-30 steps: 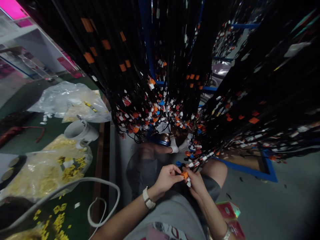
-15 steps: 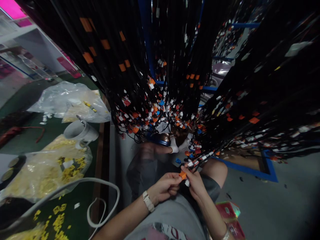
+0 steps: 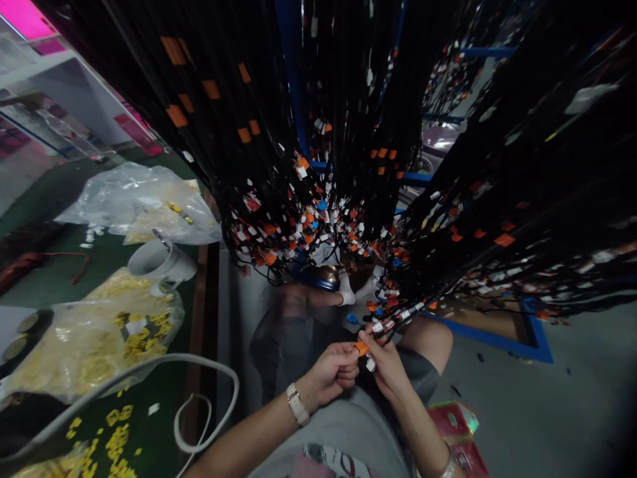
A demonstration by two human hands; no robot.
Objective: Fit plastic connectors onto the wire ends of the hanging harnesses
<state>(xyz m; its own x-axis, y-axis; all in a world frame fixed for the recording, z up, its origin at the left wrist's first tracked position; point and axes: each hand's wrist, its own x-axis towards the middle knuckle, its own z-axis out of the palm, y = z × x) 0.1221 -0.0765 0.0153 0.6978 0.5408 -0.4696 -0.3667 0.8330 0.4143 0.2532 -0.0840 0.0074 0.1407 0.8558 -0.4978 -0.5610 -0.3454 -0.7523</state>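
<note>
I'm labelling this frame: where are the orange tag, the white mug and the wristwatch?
orange tag [image 3: 361,347], head view, its middle.
white mug [image 3: 169,264], head view, its side wall.
wristwatch [image 3: 297,403], head view, its strap.

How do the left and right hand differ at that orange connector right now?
The left hand is curled into a loose fist, pinching the orange connector with thumb and forefinger; the right hand has straighter fingers and also touches a white connector. The left wrist carries a white watch, the right wrist a metal bracelet. Both hands meet at the orange connector.
</note>
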